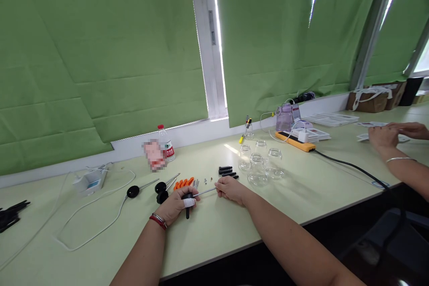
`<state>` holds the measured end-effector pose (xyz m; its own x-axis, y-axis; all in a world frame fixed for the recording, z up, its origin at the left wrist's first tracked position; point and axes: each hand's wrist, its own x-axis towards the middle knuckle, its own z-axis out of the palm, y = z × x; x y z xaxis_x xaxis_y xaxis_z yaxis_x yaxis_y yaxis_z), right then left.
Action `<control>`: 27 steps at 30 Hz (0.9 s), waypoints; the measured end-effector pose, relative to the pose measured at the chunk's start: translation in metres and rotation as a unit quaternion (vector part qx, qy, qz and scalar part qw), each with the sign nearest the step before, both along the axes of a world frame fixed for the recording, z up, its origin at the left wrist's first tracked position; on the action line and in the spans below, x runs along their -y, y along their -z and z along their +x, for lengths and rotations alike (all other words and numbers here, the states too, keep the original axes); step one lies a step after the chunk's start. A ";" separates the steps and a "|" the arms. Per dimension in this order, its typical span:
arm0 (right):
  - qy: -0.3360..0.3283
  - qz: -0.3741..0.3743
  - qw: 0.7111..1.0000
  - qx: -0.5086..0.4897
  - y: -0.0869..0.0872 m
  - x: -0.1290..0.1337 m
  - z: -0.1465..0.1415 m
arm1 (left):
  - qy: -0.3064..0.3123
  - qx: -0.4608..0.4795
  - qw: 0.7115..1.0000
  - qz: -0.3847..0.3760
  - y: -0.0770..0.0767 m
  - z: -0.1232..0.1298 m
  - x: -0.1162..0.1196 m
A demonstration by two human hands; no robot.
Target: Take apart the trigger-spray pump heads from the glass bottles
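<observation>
- The left hand was closed around a small black-handled tool near the front edge of the counter, with the black handle poking out below the fist toward that edge; a white wrap showed on one finger.
- The right hand was curled, its fingertips pinching the far end of the tool's thin metal shaft, so the shaft ran between the two hands, probably steadied at both ends so it could be fitted or turned.
- Just beyond the left hand lay more black-knobbed tools with metal shafts, beside a cluster of orange pieces and small metal bits (too small to identify further).
- Beyond the right hand lay a few black ribbed parts, within easy reach, likely laid out as stock.
- Further toward the back edge stood a group of clear glass jars, upright and close together.
- A water bottle stood at the back edge near the window sill, and a white cable looped across the left part of the counter.
- At the right end, another person's hands rested over papers, well apart from the tool.
</observation>
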<state>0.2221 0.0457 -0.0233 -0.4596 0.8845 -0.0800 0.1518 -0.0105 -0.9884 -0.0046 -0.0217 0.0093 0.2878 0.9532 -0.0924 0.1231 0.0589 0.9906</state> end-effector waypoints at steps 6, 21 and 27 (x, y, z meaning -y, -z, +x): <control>-0.008 0.026 1.000 -0.003 0.001 0.001 0.000 | 0.005 0.004 1.000 -0.002 -0.001 0.000 0.000; 0.009 0.041 0.999 0.028 0.010 -0.004 -0.001 | 0.014 0.002 1.000 0.008 -0.001 0.000 0.001; 0.007 0.059 0.998 0.037 0.008 -0.001 -0.001 | 0.017 0.001 1.000 0.008 0.000 -0.001 -0.001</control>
